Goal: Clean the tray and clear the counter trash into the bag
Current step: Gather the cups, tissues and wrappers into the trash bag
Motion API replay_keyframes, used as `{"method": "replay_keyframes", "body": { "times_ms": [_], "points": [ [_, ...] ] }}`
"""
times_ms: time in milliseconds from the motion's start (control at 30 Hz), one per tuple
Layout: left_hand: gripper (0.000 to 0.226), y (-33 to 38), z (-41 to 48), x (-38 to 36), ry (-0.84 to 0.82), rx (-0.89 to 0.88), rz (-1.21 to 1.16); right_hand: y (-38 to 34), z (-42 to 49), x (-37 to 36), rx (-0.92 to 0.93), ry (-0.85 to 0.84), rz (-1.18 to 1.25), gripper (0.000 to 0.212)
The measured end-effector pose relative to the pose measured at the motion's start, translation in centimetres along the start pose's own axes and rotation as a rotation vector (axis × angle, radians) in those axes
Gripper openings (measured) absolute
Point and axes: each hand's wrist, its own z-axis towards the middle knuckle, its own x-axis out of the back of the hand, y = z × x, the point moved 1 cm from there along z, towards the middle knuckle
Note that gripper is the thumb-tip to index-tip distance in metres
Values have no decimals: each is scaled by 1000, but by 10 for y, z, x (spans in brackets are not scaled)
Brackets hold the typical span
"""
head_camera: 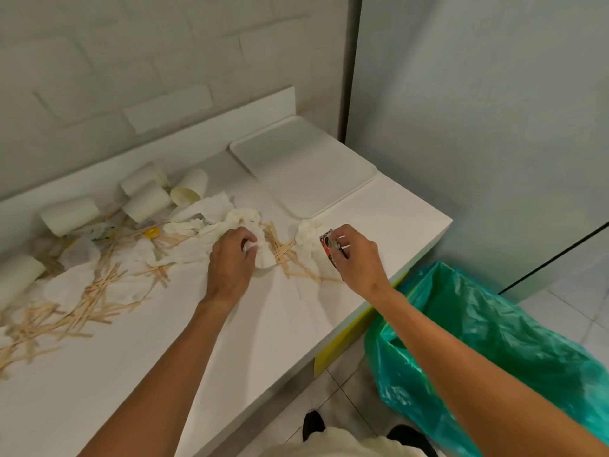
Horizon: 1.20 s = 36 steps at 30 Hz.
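The person stands at the counter (pixel 263 331) with both hands among the litter. The left hand (pixel 232 258) has its fingers curled round a wad of white napkin (pixel 260 258), seemingly bunching it so that it lifts in one piece. The right hand (pixel 354 255) pinches a small red wrapper (pixel 327 247) between thumb and fingertips, just beside another crumpled napkin (pixel 306 239). That hand is the nearer one to the green bag (pixel 494 341), which stands open on the floor at four o'clock from the hands, close against the counter's end; its mouth gapes upward, probably so trash can be dropped straight in.

The tray (pixel 303 169) lies flat at one o'clock from the hands, in the counter's far corner against the wall. It is white, with rounded corners and a low rim, and looks bare.

Much remains to clear: wooden sticks (pixel 99 298) lie strewn from eight to ten o'clock, and toppled paper cups (pixel 145 199) lie at ten o'clock near the wall.
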Motion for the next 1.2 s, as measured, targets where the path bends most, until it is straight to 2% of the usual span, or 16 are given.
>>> {"method": "replay_keyframes", "body": {
  "times_ms": [200,367,533,700,833,1033,1200],
  "points": [
    [32,42,2,-1,130,-76,-220,9,-4,29,-95,103,156,13],
    [22,89,-1,-17,135,-200,-241,26,-8,68,-135,262,209,17],
    [11,149,-12,-53,68,-320,-318,56,-30,131,-196,419,311,22],
    [11,218,-36,-106,-125,-425,-412,114,-62,199,-311,553,329,38],
    [9,254,-64,-160,-369,-454,-414,182,-97,242,-534,601,281,35],
    [13,272,-115,-260,-674,-365,-326,275,-168,280,-859,582,279,35],
    [16,269,-149,-320,-712,-209,-268,310,-193,291,-928,482,375,33]
  ]
}}
